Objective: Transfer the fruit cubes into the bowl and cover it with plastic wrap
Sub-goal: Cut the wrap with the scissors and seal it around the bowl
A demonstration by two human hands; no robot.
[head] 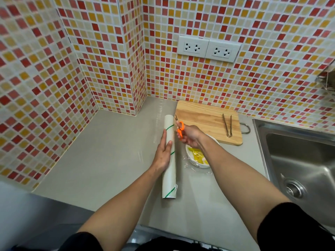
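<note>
- Pressing flat on the roll of plastic wrap (169,158), the left hand (163,154) lies with fingers stretched out along the tube, open and gripping nothing, only resting on top.
- The roll lies lengthwise on the grey surface (101,160), one end toward the person and the other toward the tiled wall (235,78); thin green lines spiral around it.
- The right hand (189,135) has its fingers curled through the orange handles of a pair of scissors (179,128), whose blades point away toward the wall, just beside the far end of the roll.
- I cannot tell whether the blades are parted or together.
- A white bowl (196,164) sits on the surface just right of the roll, partly hidden under the right forearm; yellow fruit cubes (196,154) show inside it.
- Clear film (206,172) glints around the bowl's near rim and on the surface beside it; how far it covers the bowl is hard to make out.
- Behind the bowl, a wooden cutting board (203,116) lies against the wall, with a pair of tongs (227,125) resting on its right side.
- A steel sink (299,160) is set into the surface at the far right, well apart from the roll.
- Two white wall sockets (208,48) sit above the board.
</note>
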